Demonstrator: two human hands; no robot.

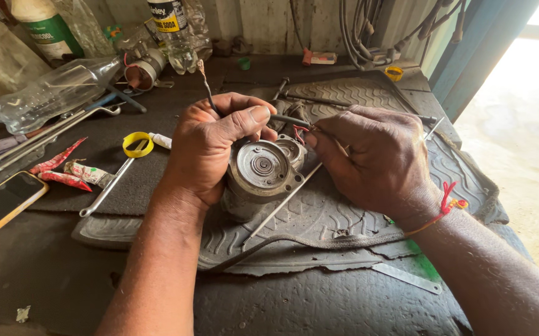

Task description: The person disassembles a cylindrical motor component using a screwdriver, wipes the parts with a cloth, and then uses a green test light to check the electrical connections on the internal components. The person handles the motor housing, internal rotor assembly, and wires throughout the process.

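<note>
Small grey motor (pixel 258 177) is sitting on the ribbed rubber mat (pixel 356 214) in the middle of the worktop (pixel 51 261). Left hand (pixel 210 146) is wrapping around the motor's near-left side, thumb and fingers pinching a black wire (pixel 208 93) that's poking up above it. Right hand (pixel 375 158) is just right of the motor, fingers closing on a thin metal tool (pixel 282 205) (tip hidden). A yellow ring (pixel 137 144) is lying left of the motor.

Repair workshop: grimy bench (pixel 45 274), wrenches (pixel 45 134)

Mat front (pixel 319 261) free; bottles (pixel 51 93), wrenches (pixel 39 134) crowd left-rear.
</note>
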